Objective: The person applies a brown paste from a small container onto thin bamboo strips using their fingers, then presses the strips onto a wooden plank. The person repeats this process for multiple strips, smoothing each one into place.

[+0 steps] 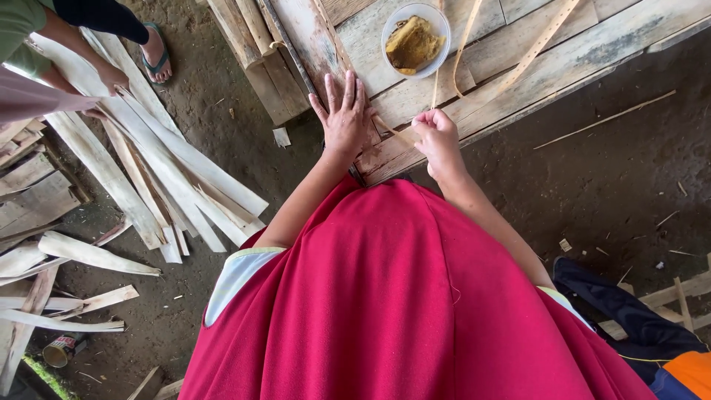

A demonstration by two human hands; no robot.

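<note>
Left hand [343, 112], fingers spread, lies flat on the weathered wooden plank bench [563, 55] while right hand [435, 133] pinches the thin pale fibre strip [465, 44] beside it; steady, even tension seems advisable.
</note>
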